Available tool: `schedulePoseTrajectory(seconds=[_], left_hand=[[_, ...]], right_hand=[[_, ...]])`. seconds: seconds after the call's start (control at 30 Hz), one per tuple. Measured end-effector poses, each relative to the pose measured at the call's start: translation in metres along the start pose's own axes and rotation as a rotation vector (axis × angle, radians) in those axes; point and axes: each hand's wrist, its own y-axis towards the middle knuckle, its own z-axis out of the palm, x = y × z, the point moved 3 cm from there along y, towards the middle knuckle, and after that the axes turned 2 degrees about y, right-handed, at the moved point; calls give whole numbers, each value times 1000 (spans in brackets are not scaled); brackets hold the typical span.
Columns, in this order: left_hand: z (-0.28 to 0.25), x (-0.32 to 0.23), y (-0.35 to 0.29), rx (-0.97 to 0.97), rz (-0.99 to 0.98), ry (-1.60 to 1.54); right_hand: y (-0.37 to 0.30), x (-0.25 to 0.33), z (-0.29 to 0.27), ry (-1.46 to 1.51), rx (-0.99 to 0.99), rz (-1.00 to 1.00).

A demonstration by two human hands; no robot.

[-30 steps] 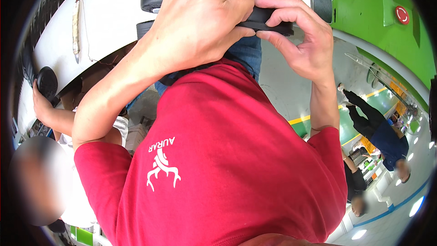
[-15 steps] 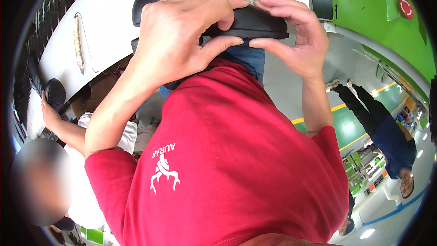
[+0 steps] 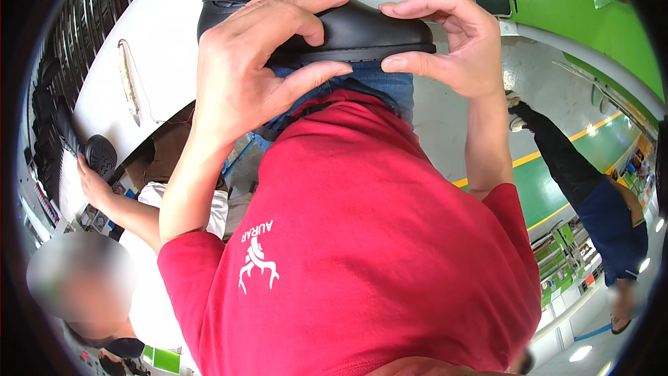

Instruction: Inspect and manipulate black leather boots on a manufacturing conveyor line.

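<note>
A black boot (image 3: 376, 28) with a quilted shaft and a zip lies on its side of the white worktop, its toe pointing right. My left hand (image 3: 257, 52) curves over the boot's middle, fingers across the upper and thumb along the sole edge. Around the toe, my right hand (image 3: 459, 45) has its fingers on top and its thumb under the sole edge. Both hands are closed on the boot with their thumb tips pointing toward each other. The left hand hides part of the boot's instep.
A slim pale-handled tool (image 3: 128, 83) with a cord lies on the white worktop (image 3: 156, 21) to the left. Beyond it, a person's hand (image 3: 90, 179) holds another black boot (image 3: 101, 155). A green machine (image 3: 563, 0) stands at the right. Another person (image 3: 605, 216) is farther off.
Both hands stay around the boot's front. My left hand has shifted a little left, so the gap between the hands is wider and more of the toe shows.
</note>
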Motion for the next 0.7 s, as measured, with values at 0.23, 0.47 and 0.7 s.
schedulePoseTrajectory(seconds=[0.23,0.47,0.7], left_hand=[[1,-1,-6,-50,8,-22],[-7,-2,-33,-182,-18,163],[-6,0,-43,-249,-44,166]], right_hand=[[-2,12,10,-2,-28,121],[4,35,30,-360,-23,-147],[16,38,53,-543,36,-38]])
